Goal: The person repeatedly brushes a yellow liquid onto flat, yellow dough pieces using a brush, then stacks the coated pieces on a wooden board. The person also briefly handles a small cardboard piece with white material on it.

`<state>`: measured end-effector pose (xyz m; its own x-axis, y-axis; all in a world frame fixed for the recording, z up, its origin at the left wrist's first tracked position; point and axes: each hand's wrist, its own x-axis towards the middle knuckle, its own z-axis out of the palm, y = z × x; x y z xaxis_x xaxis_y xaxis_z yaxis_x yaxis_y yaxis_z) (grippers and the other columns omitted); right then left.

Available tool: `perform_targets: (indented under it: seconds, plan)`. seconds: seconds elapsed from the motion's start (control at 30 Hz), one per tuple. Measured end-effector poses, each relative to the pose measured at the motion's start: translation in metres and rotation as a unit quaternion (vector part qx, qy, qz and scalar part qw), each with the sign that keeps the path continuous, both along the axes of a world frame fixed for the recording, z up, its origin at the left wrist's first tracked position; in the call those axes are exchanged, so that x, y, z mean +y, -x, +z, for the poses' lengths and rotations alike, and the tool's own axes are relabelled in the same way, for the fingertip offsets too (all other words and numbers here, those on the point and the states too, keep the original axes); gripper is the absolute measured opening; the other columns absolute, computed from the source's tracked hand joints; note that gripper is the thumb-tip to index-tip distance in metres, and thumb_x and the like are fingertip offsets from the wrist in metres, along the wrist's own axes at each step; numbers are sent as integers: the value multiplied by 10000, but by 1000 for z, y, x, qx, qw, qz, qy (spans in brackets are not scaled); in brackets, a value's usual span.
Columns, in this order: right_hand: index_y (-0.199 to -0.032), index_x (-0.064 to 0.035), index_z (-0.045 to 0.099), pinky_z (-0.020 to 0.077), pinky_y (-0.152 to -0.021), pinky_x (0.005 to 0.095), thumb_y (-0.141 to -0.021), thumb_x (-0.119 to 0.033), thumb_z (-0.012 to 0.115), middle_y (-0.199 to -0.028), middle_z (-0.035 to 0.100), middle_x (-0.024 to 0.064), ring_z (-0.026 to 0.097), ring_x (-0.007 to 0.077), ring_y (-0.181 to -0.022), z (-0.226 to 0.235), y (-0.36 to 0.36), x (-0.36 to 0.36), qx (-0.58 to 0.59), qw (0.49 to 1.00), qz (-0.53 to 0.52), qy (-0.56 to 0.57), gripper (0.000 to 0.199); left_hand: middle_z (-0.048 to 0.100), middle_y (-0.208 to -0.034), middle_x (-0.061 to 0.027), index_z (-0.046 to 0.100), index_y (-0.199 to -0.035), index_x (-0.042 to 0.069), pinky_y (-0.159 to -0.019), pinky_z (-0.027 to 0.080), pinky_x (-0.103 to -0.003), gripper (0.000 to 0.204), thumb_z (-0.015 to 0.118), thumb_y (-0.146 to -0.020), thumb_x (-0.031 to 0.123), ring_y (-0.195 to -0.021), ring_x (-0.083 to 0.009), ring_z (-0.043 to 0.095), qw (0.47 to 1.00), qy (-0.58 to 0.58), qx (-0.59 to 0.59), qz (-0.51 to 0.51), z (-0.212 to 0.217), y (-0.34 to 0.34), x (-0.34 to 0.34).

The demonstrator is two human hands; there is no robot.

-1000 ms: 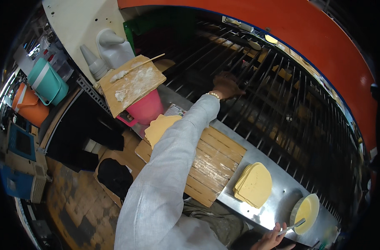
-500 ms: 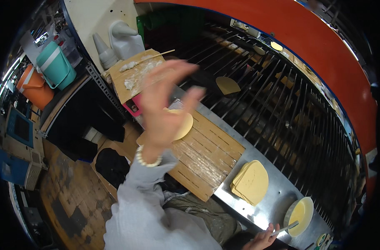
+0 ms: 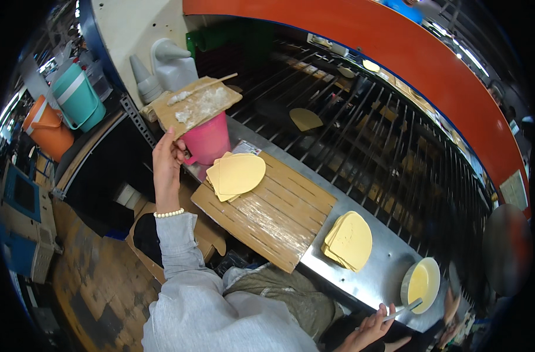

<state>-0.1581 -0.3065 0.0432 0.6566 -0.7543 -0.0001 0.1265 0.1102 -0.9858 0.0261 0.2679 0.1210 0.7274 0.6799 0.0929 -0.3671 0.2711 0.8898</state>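
At your far left you see a teal bucket (image 3: 77,102) beside an orange bucket (image 3: 44,129). A white jug (image 3: 172,64) stands behind the floured board (image 3: 197,105). One yellow disc (image 3: 305,119) lies alone on the dark grill (image 3: 385,141), under the red hood (image 3: 396,53).

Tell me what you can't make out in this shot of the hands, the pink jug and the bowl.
- Pink jug, head view: its mouth and contents are hidden by the floury board on top.
- Left hand: beside the jug's handle; real grip cannot be told.
- Right hand: partly cut off by the lower edge.
- Bowl: its yellow contents are too small to identify.
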Motion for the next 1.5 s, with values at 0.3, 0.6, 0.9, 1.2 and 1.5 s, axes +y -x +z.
perform_targets:
  seconds: [0.3,0.6,0.9,1.2,1.5]
  plan:
    - [-1329,-5,574,241,-439,173,-971,-43,696,-1028,712,58,370,-26,-528,31,1,42,52,996,-65,-10,380,608,-959,-44,604,-1240,17,-689,433,-275,272,607,-1034,195,-828,-130,534,932,125,-148,-307,9,9,-80]
    - [-1350,27,680,442,-710,204,-1042,-115,645,-990,661,15,552,48,-800,71,-27,84,71,993,20,87,341,741,-934,-72,695,-1131,5,-682,508,-276,237,716,-963,171,-764,-146,671,826,21,145,-545,-37,36,-237]
    - [-1391,18,621,277,-472,162,-1065,-160,586,-782,669,-15,412,-23,-529,75,-40,85,70,992,63,89,373,742,-891,-39,740,-1071,-13,-743,531,-260,279,744,-990,253,-803,-99,669,714,-112,194,-663,-54,32,-272]
    - [-1365,-37,660,301,-483,193,-1067,-141,623,-871,651,-21,404,7,-564,43,-55,68,45,996,62,54,317,733,-937,-33,739,-1079,-18,-787,528,-242,280,724,-1019,256,-850,-90,667,678,-105,182,-705,-61,23,-277]
    - [-1395,13,591,317,-488,177,-1056,-131,610,-880,700,38,452,5,-571,49,-45,68,62,990,119,51,369,735,-897,-27,754,-1037,-8,-779,519,-236,287,743,-1006,278,-834,-86,665,655,-145,242,-701,-61,28,-279]
